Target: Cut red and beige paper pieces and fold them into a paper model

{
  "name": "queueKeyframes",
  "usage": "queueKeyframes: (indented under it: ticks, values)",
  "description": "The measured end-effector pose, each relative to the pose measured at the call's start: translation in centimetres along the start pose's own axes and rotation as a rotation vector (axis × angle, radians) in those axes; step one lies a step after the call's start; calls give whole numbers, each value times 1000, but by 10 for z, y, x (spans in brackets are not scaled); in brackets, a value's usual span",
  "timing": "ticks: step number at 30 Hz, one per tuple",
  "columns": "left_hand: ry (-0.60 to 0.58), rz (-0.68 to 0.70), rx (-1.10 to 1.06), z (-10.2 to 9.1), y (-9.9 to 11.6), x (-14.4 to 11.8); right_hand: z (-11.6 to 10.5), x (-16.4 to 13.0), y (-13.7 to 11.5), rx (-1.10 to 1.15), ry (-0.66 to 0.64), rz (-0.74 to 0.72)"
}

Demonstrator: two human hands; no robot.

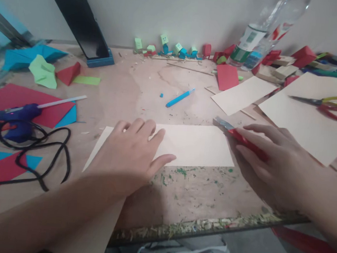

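left hand flat on cream sheet (grip open) | right hand grips red cutter

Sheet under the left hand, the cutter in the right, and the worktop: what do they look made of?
Sheet: matte cream card or thick paper, lying flat with crisp edges. Cutter: glossy red body, likely plastic, with a grey metal-looking blade end. Worktop: pale, stained, probably plywood or fibreboard; chipped front edge. Left hand presses the sheet; right hand grips the cutter.
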State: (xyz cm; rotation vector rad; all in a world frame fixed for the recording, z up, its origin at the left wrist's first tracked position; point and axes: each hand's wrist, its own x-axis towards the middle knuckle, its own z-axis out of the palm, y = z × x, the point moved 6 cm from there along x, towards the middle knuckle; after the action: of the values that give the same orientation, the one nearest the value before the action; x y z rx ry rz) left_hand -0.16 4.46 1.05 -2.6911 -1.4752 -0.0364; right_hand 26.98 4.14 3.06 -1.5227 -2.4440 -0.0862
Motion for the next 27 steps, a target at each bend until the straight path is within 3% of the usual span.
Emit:
queueKeyframes:
  ticks: [3, 8, 13, 27]
  values:
    - [32, 140, -146, 7, -3, 1, 0, -2, -29, 24, 17, -164]
    - [-74, 232, -242, 31, 0, 0, 12, 7, -72, 37, -103, -329]
    - [-112, 202, -240, 33, 2, -1, 27, 18, -66, 7, -214, -261]
    - [-98, 94, -216, 31, 1, -4, 35, 9, -59, 6, -152, -201]
